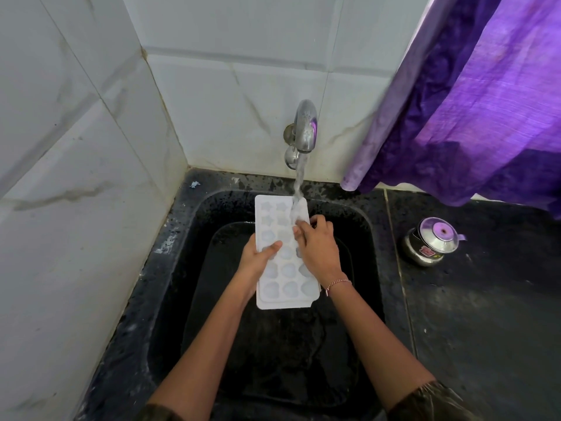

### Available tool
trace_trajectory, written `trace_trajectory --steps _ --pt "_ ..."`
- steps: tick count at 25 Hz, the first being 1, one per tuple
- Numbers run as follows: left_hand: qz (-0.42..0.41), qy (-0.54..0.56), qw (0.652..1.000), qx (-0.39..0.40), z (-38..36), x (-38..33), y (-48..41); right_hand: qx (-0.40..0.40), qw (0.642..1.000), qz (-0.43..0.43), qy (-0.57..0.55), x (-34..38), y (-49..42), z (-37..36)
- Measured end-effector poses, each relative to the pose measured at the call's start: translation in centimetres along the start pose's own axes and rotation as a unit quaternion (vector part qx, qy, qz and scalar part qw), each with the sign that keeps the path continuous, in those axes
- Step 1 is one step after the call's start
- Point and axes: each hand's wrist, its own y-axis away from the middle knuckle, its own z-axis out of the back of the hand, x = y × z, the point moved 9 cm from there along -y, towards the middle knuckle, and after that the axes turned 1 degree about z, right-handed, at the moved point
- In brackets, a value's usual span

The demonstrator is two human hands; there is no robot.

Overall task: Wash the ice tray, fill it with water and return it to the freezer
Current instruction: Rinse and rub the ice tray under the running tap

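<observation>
Ice tray (pixel 274 291) held over sink (pixel 358 226) under running tap (pixel 306 126), left hand (pixel 258 256) clamped on its left edge, right hand (pixel 318 247) fingers curled on its right edge; rinsing judged partway, near rows outstanding.

1. Right hand (pixel 318 247): a thin bracelet (pixel 338 284) at the wrist, just behind the fingers. Twisted pink-and-white thread, short loose end.
2. Right sleeve (pixel 431 402): well back from the fingers, dark olive-brown, glossy, creased.
3. Left sleeve (pixel 158 413): same dark cloth, only the edge in view.
4. Forearms bare between sleeves and fingers.
</observation>
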Motion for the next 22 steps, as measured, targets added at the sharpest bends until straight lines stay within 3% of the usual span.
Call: trace_trajectory --steps 5,11,14,18,22 --pt "0.006 0.016 1.0 -0.012 1.4 1.3 0.8 0.0 0.995 0.059 0.078 1.7 0.0 -0.5" --pt "0.024 0.004 1.0 -0.001 1.1 2.4 1.3 -0.052 0.985 0.058 0.154 2.6 1.5 -0.5" --pt "0.024 -0.018 0.999 0.011 0.3 2.8 0.9 -0.04 0.979 0.111 0.164 3.0 1.8 -0.4" --pt "0.024 -0.036 0.999 0.025 -0.6 2.8 0.5 -0.041 0.971 0.099 0.213 1.9 2.0 0.3" --pt "0.024 -0.055 0.997 0.057 -1.4 1.8 0.2 -0.021 0.978 0.105 0.179 1.5 1.5 0.9"
